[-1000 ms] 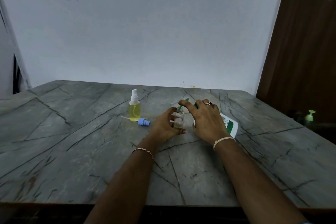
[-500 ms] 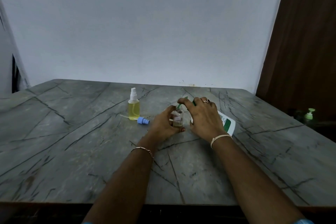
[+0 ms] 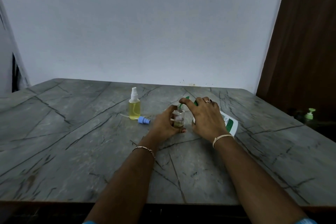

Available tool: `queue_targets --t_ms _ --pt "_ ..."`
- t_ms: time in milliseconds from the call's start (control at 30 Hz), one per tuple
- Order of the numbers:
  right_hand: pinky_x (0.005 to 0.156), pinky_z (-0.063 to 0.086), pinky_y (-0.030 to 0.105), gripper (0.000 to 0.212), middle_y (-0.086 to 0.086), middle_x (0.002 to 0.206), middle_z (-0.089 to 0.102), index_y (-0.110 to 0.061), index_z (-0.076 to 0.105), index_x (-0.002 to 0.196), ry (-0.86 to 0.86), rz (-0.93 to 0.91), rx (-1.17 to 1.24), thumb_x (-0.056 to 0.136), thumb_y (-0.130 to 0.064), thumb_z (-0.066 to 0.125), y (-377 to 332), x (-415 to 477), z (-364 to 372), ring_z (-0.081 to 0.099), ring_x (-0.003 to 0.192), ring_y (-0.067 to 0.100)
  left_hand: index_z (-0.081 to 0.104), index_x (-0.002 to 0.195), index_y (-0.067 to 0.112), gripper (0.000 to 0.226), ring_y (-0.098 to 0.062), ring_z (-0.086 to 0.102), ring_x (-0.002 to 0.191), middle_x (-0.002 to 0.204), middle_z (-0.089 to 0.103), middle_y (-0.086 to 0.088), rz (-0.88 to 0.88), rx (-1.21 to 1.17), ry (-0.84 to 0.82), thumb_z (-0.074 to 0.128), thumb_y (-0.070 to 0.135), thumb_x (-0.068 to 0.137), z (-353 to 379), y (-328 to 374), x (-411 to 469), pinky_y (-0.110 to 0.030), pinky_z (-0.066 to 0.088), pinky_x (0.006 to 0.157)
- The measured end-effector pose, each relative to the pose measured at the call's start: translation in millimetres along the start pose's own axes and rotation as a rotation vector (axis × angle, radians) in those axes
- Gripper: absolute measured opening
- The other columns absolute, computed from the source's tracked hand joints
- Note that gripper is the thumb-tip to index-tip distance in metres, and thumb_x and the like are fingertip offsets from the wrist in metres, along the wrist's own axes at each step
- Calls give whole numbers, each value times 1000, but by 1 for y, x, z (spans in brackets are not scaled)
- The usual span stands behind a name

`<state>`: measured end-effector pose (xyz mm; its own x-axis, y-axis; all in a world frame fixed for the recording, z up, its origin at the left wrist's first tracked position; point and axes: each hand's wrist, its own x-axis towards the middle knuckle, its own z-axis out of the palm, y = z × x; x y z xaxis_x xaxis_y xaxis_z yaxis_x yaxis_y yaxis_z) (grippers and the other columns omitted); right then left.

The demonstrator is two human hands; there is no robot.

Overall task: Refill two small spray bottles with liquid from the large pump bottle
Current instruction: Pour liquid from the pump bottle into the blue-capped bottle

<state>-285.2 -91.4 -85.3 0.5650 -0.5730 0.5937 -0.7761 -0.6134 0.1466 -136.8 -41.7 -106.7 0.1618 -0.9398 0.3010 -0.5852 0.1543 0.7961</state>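
Clutter: full spray bottle (image 3: 134, 109), blue cap (image 3: 143, 120) | left fingers (image 3: 180, 130) grip small bottle (image 3: 179, 118) | right fingers (image 3: 187, 102) clasp pump bottle (image 3: 230, 123)

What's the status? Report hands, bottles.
Left hand grips uncapped small bottle, upright. Right hand holds tilted pump bottle, spout at its mouth. Blue cap lies aside.
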Motion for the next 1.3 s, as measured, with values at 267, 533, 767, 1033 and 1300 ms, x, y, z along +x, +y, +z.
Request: queue_targets --t_ms 267,533,767,1033,1300 --pt "97 38 43 79 8 121 53 -37 25 142 7 9 -17 78 -20 68 -3 0 0 47 114 29 46 121 25 69 -20 65 101 119 63 -5 -19 -16 3 85 14 65 0 -3 1 -41 54 90" --pt "92 42 46 94 10 111 54 -46 5 147 31 -35 -31 81 -15 64 -1 -3 2 50 107 30 46 120 25 67 -17 64 100 117 63 -2 11 9 26 84 15 66 0 1 -2 -28 54 85" --pt "100 37 45 82 9 123 52 -40 21 144 -4 6 -23 80 -18 66 -2 -2 2 45 117 30 43 130 22 73 -18 63 103 124 61 -3 -1 57 23 83 18 68 0 2 -3 -30 51 89" --pt "98 38 45 76 9 122 53 -36 29 141 13 9 -19 77 -19 66 -5 1 0 46 115 29 43 130 23 73 -19 62 105 125 61 -5 -8 67 22 82 19 68 0 3 -2 -28 51 89" --pt "94 40 46 87 11 115 54 -42 12 147 22 -38 -64 81 -20 64 0 -6 0 49 109 31 45 128 21 72 -16 62 99 120 62 -3 6 47 21 83 17 68 1 2 -2 -28 51 88"
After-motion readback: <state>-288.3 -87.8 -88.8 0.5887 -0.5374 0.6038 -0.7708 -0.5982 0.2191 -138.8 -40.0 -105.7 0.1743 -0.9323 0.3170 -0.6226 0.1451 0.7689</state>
